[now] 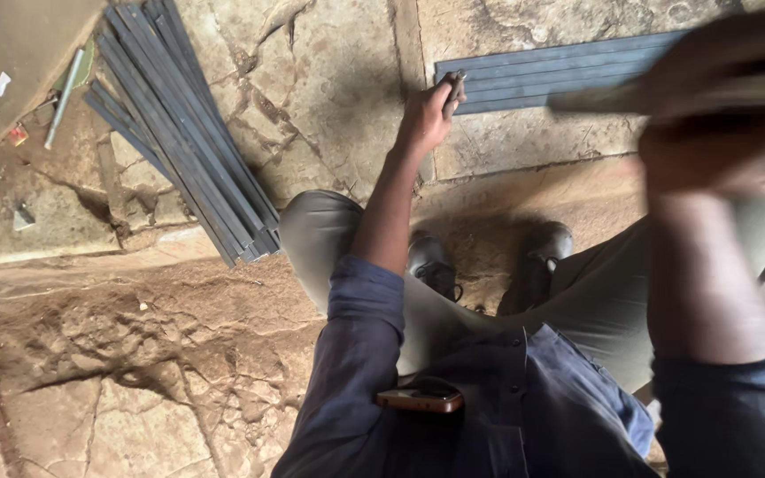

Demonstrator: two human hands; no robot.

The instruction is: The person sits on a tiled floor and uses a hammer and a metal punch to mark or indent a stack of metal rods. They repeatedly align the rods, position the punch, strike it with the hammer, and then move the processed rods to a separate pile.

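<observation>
Fingers of the left hand (pixel 425 113) close on a flat grey metal strip (pixel 542 74) lying left-to-right; the blurred right hand (pixel 719 106) grips another strip (pixel 613 97).

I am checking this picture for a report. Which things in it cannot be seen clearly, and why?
Head view only:
- Right hand: motion blur; the long flat strip it holds is smeared, so its material is unclear.
- Left hand: closed around a small dark object, fingers hide most of it.
- Flat metal bars ahead: right end hidden by the blurred hand.
- Phone at the waist: partly tucked under the shirt.
- Small debris upper left: too small to identify.
</observation>
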